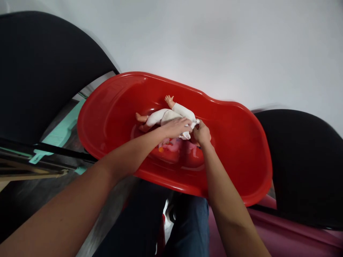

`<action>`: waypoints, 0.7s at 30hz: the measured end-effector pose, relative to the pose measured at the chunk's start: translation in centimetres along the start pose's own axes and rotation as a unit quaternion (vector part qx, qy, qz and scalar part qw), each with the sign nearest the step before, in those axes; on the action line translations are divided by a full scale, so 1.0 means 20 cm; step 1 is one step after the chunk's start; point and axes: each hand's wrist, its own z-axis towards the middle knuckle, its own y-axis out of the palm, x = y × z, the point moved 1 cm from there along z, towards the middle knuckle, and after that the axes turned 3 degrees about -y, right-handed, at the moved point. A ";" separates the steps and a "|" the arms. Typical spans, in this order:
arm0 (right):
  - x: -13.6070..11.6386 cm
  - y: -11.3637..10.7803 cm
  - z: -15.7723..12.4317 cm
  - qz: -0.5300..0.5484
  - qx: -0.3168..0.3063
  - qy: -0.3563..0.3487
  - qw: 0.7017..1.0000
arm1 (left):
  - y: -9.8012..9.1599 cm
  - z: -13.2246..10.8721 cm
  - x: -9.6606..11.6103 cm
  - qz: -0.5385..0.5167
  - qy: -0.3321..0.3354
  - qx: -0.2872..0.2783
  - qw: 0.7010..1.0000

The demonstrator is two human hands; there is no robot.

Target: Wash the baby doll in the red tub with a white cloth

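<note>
A doll in white clothing (158, 116) lies in a red tub (233, 150), its bare feet to the left and one small hand raised toward the tub's far side. My left hand (178, 127) rests over the doll's upper body, its fingers closed on white cloth. Just to the right, my right hand (202, 134) pinches the edge of the same cloth near the doll's head end. The doll's head is mostly hidden by my right hand and the cloth. A pink printed picture (174, 146) shows on the tub floor below my hands.
Black chairs stand left (48, 53) and right (302, 160) of the tub, with a pale wall (214, 43) behind. A mint-green plastic piece (60, 134) sits under the left chair. Something pink (289, 228) lies at the lower right. My legs are below the tub.
</note>
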 end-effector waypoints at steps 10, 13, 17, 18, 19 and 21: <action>0.03 0.02 0.02 -0.008 0.003 -0.028 1.000 | -0.02 -0.06 -0.11 0.000 -0.036 -0.040 0.999; 0.02 0.01 0.01 0.006 0.004 -0.020 1.000 | -0.09 -0.14 -0.22 -0.005 -0.147 -0.040 0.988; -0.01 -0.01 0.00 0.008 -0.013 -0.003 1.000 | -0.13 -0.21 -0.28 -0.008 -0.220 -0.045 0.975; -0.01 -0.01 0.00 0.003 -0.013 0.001 1.000 | -0.12 -0.20 -0.28 -0.002 -0.201 -0.044 0.979; -0.02 -0.01 0.00 -0.004 -0.011 0.005 1.000 | -0.11 -0.19 -0.26 0.006 -0.171 -0.042 0.984; -0.02 -0.01 0.00 -0.012 -0.009 0.008 1.000 | -0.07 -0.13 -0.21 0.010 -0.106 -0.035 0.994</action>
